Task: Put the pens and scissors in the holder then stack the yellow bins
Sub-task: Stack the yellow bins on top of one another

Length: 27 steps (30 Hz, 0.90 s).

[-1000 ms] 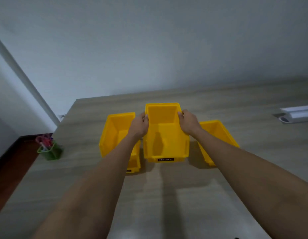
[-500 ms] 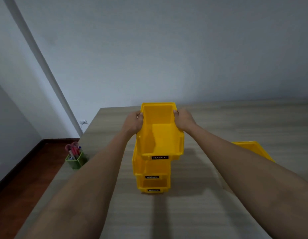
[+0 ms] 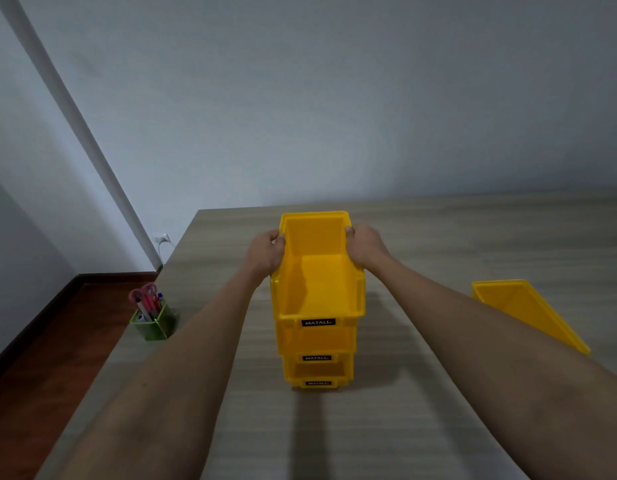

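Note:
Three yellow bins stand stacked in the middle of the wooden table [image 3: 438, 237]. The top bin [image 3: 317, 282] rests on the two lower bins [image 3: 315, 362]. My left hand [image 3: 265, 251] grips the top bin's left wall near the back. My right hand [image 3: 364, 245] grips its right wall opposite. A further yellow bin [image 3: 528, 310] lies alone on the table to the right. At the table's left edge stands a green holder [image 3: 153, 322] with pink-handled scissors [image 3: 144, 293] and pens [image 3: 151, 304] in it.
The table's left edge runs close to the holder, with dark wooden floor [image 3: 58, 334] below it. A grey wall stands behind the table. A wall socket with a cable [image 3: 163, 239] sits near the table's far left corner.
I lifted the middle bin from between its neighbours, carried it left onto the stack and lowered it. Now it sits on the two lower bins. My view shifted left.

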Motion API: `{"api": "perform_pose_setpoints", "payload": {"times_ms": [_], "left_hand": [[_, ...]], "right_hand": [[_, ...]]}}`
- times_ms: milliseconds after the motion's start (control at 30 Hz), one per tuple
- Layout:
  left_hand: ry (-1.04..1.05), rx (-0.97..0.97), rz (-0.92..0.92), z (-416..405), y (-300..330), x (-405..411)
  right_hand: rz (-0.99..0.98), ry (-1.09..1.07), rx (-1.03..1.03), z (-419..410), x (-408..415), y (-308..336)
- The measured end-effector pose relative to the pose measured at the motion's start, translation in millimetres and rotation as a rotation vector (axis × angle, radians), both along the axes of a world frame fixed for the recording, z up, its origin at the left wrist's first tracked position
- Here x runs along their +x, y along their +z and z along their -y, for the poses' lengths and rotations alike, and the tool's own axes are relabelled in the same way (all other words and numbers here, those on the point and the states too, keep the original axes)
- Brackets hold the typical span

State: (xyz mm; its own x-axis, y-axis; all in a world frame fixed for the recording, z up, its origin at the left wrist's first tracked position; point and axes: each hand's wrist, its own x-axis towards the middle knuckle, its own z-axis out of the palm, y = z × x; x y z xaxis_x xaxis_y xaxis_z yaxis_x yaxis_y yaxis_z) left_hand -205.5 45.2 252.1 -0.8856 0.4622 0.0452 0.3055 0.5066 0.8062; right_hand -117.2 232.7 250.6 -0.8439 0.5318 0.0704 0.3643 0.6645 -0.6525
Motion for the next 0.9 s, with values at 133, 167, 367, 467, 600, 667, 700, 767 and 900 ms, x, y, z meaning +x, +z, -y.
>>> {"api": "perform_pose_setpoints", "payload": {"times_ms": [133, 167, 367, 467, 600, 667, 700, 767, 900], "left_hand": [[0.003, -0.002, -0.004, 4.0, -4.7, -4.9], [0.002, -0.003, -0.008, 5.6, -6.3, -5.8], [0.012, 0.027, -0.003, 7.0, -9.3, -1.9], [0.005, 0.022, -0.021, 6.4, -9.4, -2.3], [0.030, 0.041, -0.004, 6.5, -14.5, -1.9], [0.036, 0.044, -0.011, 6.3, -15.4, -0.5], [0.037, 0.033, -0.021, 6.6, -15.6, 0.2], [0.036, -0.013, -0.064, 6.1, -15.0, 0.0], [0.023, -0.152, -0.136, 4.4, -12.8, -6.1]], "right_hand": [[0.015, -0.005, 0.016, 4.6, -4.3, -4.2], [0.014, -0.007, 0.020, 5.5, -6.0, -6.6], [0.005, 0.000, 0.023, 4.1, -9.2, -10.6], [-0.017, 0.008, 0.009, 3.4, -9.0, -12.1], [-0.062, 0.009, -0.028, 1.9, -8.6, -17.9], [-0.082, 0.002, -0.037, 1.4, -9.0, -19.9], [-0.089, -0.001, -0.040, 2.0, -9.1, -21.0], [-0.099, -0.009, -0.044, 2.3, -9.8, -22.5], [-0.037, -0.006, -0.030, 0.4, -11.8, -18.3]]}}
